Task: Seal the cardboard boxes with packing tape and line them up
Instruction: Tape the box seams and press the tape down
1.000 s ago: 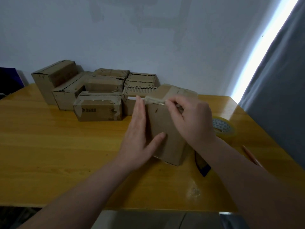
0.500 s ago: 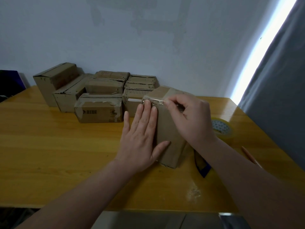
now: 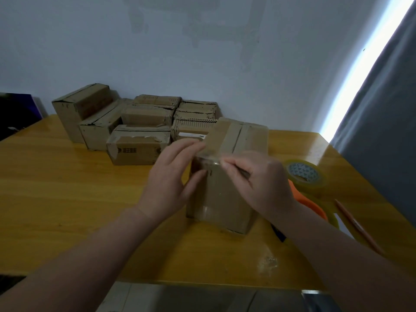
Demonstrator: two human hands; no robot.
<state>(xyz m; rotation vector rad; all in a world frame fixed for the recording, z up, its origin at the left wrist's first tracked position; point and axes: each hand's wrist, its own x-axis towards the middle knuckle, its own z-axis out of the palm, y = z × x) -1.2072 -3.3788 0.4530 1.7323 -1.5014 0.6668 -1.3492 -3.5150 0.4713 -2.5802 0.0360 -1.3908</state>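
One box (image 3: 225,199) stood on end near the middle of the surface (image 3: 67,199), toward its right edge, between both hands. Tape (image 3: 221,138) ran along its top seam and folded over the near top edge.

Left hand (image 3: 166,179): grip closed on the box's top left corner, fingers over the top, thumb on the front face. Right hand (image 3: 263,183): grip pinched at the tape on the near top edge; something dark showed between the fingers, could not tell what.

Roll (image 3: 304,174) lay flat by the right edge, just beyond the right hand, out of use.

Stack (image 3: 137,149) of other boxes sat bunched at the far edge against the wall. The front one showed tape; the rest too dim to judge.

Judged: this box's top seam nearly sealed, end of strip being pressed down. Left to do: place it, check the others, set all in a proper row.
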